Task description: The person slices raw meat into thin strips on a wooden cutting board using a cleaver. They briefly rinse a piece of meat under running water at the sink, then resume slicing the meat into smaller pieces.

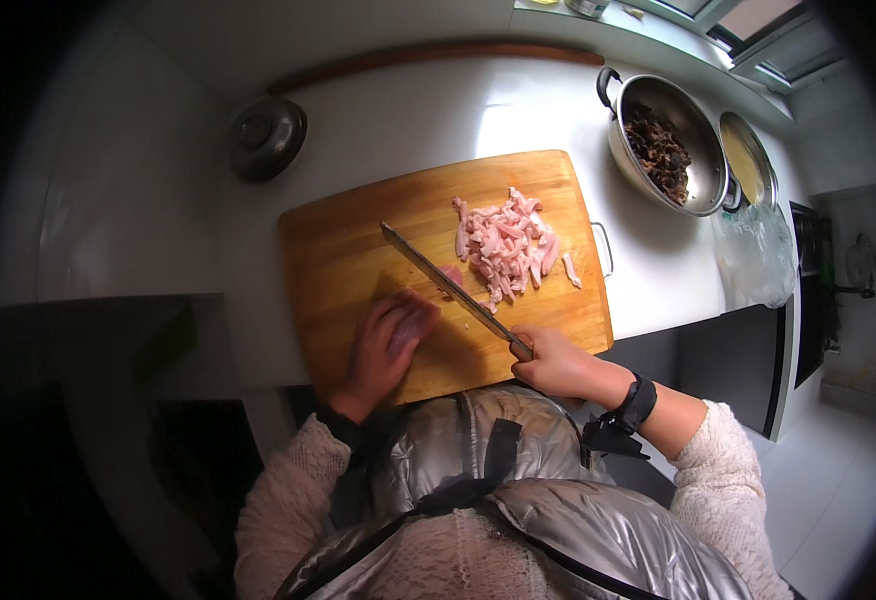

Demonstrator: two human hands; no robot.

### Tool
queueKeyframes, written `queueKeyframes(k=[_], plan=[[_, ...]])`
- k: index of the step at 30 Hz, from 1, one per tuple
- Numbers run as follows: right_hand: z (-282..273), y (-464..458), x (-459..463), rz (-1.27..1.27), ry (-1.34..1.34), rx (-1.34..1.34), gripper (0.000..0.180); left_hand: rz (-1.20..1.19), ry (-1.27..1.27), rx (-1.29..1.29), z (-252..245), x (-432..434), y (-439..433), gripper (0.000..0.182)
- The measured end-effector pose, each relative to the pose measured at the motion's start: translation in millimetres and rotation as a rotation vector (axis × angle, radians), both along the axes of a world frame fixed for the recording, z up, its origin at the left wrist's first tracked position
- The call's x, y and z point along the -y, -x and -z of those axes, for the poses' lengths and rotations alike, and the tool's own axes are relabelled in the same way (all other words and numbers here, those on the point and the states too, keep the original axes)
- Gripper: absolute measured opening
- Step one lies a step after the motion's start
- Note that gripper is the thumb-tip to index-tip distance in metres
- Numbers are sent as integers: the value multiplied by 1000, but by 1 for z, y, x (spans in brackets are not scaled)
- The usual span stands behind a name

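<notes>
My right hand [554,361] grips the handle of a kitchen knife [449,285], whose blade slants up and left over a wooden cutting board [333,247]. Under the fingers of my left hand [384,346] is a piece of raw meat [417,319], held on the board to the left of the blade. A small pink slice [450,276] lies partly behind the knife. Cut strips of pale pink meat [509,244] are heaped on the board's right half. One loose strip [572,271] lies apart, close to the right edge.
At the back right stands a two-handled metal pot [697,161] with dark brown pieces [659,150] inside. Beyond it are a round metal pan or lid [764,169] and a clear plastic bag [757,251]. A metal lid [267,139] rests at the back left. The board has a wire handle [604,247].
</notes>
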State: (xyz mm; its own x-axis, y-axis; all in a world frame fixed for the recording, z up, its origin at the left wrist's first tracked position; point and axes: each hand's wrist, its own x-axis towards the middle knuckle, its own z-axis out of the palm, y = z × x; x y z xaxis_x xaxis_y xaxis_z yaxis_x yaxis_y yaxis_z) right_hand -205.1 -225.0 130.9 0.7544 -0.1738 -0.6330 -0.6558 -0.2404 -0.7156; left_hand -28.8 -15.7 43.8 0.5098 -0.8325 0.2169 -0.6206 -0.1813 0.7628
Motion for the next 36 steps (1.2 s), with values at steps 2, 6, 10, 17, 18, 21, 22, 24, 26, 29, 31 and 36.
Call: queueKeyframes(k=[2, 6, 10, 17, 18, 21, 22, 24, 26, 29, 31, 36], plan=[[-7, -2, -1, -28, 0, -6, 16, -18, 6, -6, 1, -3, 2, 41], [-23, -6, -2, -86, 9, -41, 15, -10, 23, 24, 6, -4, 3, 40], [-34, -9, -4, -95, 0, -88, 16, -31, 52, 58, 8, -2, 5, 38], [-36, -12, -5, -174, 36, -112, 18, -37, 39, 79, 4, 0, 5, 38], [-36, -12, -4, -179, 38, -116, 18, -35, 32, 73, 3, 0, 5, 38], [-35, -13, -4, -193, 33, -142, 19, -46, 53, 74, 4, 1, 5, 38], [-35, -14, -4, -201, 31, -155, 19, -52, 46, 79, 5, 0, 5, 38], [-35, -17, -4, -210, 32, -167, 19, -59, 54, 93, 6, 0, 6, 38], [-35, -20, -5, -214, 31, -184, 18, -64, 61, 70, 8, 1, 7, 39], [-39, -26, -7, -187, -8, -237, 15, -64, 69, 51, 8, 1, 7, 40], [-41, -31, -6, -149, -76, -296, 13, -59, 65, 49, 7, 2, 7, 40], [-36, -43, -8, -176, -43, -214, 12, -27, -1, -59, -1, 3, 7, 37]])
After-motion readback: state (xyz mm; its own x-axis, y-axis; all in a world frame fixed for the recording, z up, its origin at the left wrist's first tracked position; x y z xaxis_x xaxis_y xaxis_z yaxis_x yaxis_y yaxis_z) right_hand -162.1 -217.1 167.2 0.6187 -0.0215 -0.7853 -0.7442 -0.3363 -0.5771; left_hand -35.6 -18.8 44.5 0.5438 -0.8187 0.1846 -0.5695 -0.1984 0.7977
